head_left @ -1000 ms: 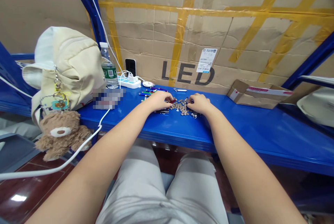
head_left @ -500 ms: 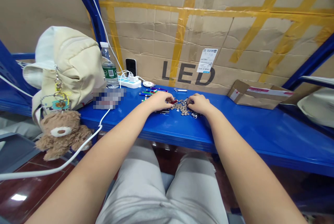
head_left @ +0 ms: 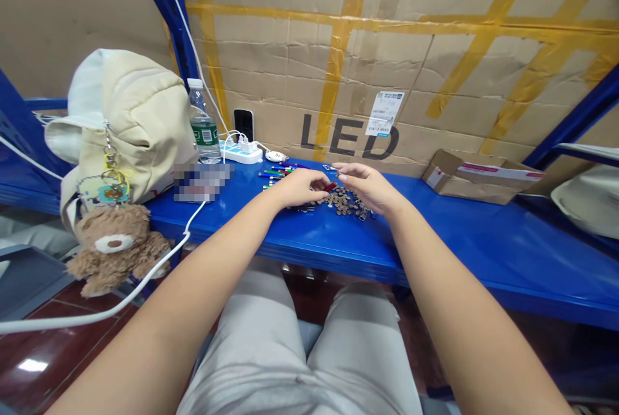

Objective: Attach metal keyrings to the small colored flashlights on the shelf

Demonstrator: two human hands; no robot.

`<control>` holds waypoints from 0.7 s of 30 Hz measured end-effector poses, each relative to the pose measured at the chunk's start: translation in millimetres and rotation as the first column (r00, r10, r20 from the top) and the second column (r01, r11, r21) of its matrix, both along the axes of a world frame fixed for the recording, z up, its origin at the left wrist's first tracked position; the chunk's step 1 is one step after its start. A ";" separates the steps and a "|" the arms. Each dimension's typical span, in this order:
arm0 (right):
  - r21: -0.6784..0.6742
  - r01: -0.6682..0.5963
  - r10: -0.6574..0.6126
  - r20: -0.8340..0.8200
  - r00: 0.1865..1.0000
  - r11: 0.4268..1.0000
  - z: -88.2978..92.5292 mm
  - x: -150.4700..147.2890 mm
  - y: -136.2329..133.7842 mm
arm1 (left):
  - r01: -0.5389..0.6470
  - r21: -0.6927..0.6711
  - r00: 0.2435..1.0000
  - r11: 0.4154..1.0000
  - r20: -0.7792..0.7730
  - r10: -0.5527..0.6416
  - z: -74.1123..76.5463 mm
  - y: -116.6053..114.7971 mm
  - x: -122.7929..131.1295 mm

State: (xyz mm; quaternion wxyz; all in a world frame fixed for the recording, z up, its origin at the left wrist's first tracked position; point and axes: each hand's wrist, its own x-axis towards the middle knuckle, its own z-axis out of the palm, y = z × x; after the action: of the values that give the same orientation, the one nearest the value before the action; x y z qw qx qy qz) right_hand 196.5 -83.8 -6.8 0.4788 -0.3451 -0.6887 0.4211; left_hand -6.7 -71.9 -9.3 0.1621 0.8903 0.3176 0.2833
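Observation:
My left hand [head_left: 300, 187] rests at the near left of a heap of small round metal discs [head_left: 344, 201], its fingertips pinching a small red cylinder [head_left: 330, 187]. My right hand [head_left: 368, 188] is raised above the heap's back edge. Its fingers reach left toward a small silver clip [head_left: 329, 167], and I cannot tell if they hold anything. Several coloured pens [head_left: 275, 173] lie behind my left hand, and several dark metal tubes [head_left: 300, 208] lie just in front of it.
All this lies on a blue steel shelf [head_left: 459, 238] against a taped cardboard wall [head_left: 309, 67]. To the left are a cream bag [head_left: 135, 125], a plush bear [head_left: 113, 247], a water bottle [head_left: 203, 125] and a power strip [head_left: 240, 153]. A flattened cardboard box [head_left: 478, 176] lies to the right.
Both hands have lifted off the heap. My right hand has moved back and left, and its fingers have opened out. The red cylinder now shows at my left fingertips.

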 end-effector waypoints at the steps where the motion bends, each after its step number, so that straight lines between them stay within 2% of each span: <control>1: -0.036 -0.035 0.034 -0.032 0.999 0.999 0.1 -1.0 -1.3 | 0.013 0.002 1.000 1.000 0.021 -0.013 0.6 -1.2 0.6; 6: -0.131 -0.158 0.146 -0.097 0.985 0.979 -0.5 -2.9 -3.3 | 0.028 0.033 0.996 0.999 0.080 -0.031 3.7 -6.8 2.5; 14: -0.142 -0.125 0.111 -0.104 0.988 0.982 -0.1 -1.2 -1.5 | 0.061 -0.063 0.984 0.996 0.172 -0.050 2.1 -6.0 4.3; 21: -0.133 -0.126 0.113 -0.100 0.989 0.983 -1.7 -0.7 -1.6 | 0.068 -0.034 0.983 0.997 0.173 -0.061 -3.2 -4.1 6.7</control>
State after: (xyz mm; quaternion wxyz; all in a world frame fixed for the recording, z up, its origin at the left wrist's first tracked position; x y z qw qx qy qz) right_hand 195.8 -85.4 -8.5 0.4584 -0.3159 -0.6545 0.5115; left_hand 0.0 -76.0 -12.6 0.2154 0.8691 0.2789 0.3471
